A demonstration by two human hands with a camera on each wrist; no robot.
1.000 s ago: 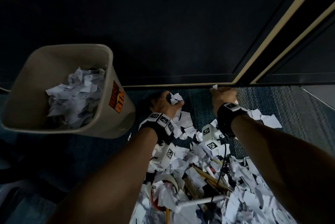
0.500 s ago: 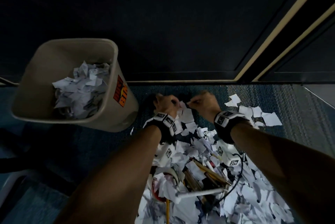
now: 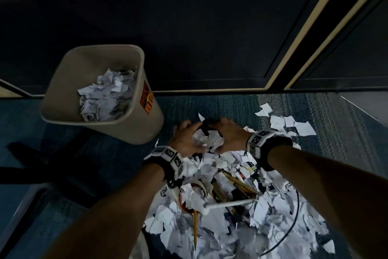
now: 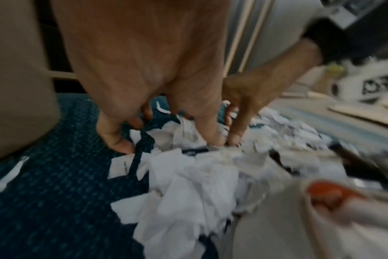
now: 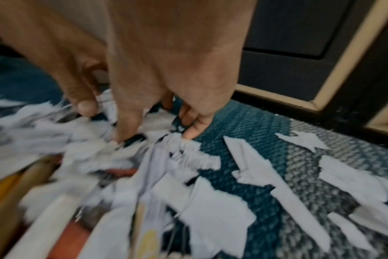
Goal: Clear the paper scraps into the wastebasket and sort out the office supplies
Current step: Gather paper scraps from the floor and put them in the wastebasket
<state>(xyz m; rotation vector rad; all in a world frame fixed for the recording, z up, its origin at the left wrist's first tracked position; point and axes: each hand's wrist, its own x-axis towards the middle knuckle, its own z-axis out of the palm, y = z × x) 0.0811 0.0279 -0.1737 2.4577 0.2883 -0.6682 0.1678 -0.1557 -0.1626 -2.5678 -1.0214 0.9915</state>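
Fingers [image 3: 184, 130] of both hands curl around a clump of torn, crumpled white paper scraps [image 3: 206, 140].

Bare forearms; black wristbands [image 3: 270, 149] carrying white square-patterned marker blocks [image 3: 172, 154].

scraps [image 3: 210, 166]: torn matt paper | wastebasket [image 3: 63, 82]: smooth plastic | carpet [image 3: 220, 107]: rough woven cloth

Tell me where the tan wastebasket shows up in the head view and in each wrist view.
Head: the wastebasket stands left of centre on the carpet, scraps inside, beside the left hand.
Left wrist: its tan wall fills the left edge.
Right wrist: I cannot make it out.
Shared landmark: the blue carpet.
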